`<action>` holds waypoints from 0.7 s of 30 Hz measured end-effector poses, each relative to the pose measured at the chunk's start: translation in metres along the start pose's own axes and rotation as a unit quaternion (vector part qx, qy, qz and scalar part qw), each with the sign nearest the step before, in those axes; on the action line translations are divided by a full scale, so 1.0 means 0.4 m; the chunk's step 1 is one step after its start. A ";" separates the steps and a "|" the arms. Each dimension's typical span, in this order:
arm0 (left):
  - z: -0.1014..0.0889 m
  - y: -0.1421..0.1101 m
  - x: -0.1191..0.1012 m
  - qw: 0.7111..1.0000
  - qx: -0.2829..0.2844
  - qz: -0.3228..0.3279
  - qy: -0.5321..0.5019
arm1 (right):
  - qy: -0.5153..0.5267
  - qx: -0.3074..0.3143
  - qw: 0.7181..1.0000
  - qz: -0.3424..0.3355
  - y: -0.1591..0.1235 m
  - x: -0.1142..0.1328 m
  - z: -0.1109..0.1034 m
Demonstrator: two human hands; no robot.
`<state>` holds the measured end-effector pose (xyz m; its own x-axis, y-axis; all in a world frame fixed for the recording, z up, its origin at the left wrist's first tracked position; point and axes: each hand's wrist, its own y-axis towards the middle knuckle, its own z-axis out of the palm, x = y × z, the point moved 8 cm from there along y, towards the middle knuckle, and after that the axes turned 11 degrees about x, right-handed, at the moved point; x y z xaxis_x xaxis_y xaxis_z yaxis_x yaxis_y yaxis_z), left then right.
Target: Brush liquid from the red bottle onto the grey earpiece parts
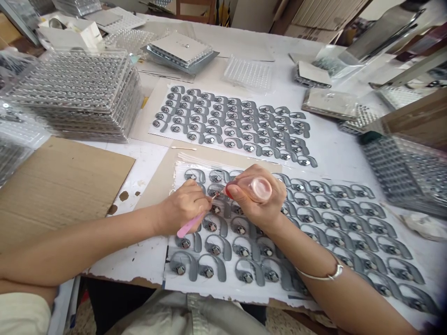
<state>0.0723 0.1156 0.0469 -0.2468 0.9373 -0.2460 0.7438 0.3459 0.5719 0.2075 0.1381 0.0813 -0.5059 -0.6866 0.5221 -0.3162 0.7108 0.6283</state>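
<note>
My left hand is closed around a slim tool with a pink handle. Its thin tip points right, toward a grey ear-hook earphone shell in the near sheet; whether it touches is too small to tell. In my right hand is a small translucent squeeze bottle, tilted with its base up toward me and its red end at the same shell. Rows of similar grey shells, each with a round metallic part, lie on the white sheet under both hands.
A second sheet of grey shells lies beyond. A cotton swab rests between the sheets. Stacked clear trays stand at the left, behind a cardboard piece. More trays are stacked at the right, with a metal bottle behind.
</note>
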 end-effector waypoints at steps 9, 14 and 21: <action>-0.009 0.007 0.009 0.999 0.006 -0.012 -0.029 | -0.004 -0.029 0.999 -0.024 -0.011 0.004 -0.016; -0.014 0.006 0.019 0.998 -0.011 -0.014 -0.060 | 0.018 -0.064 0.997 -0.036 -0.014 0.002 -0.034; -0.010 0.004 0.027 0.996 -0.002 -0.029 -0.079 | 0.004 -0.043 0.999 -0.005 -0.015 -0.011 -0.021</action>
<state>0.0682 0.1263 0.0483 -0.1883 0.8978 -0.3982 0.7287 0.3996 0.5562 0.2184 0.1356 0.0803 -0.4962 -0.6951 0.5202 -0.2513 0.6885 0.6803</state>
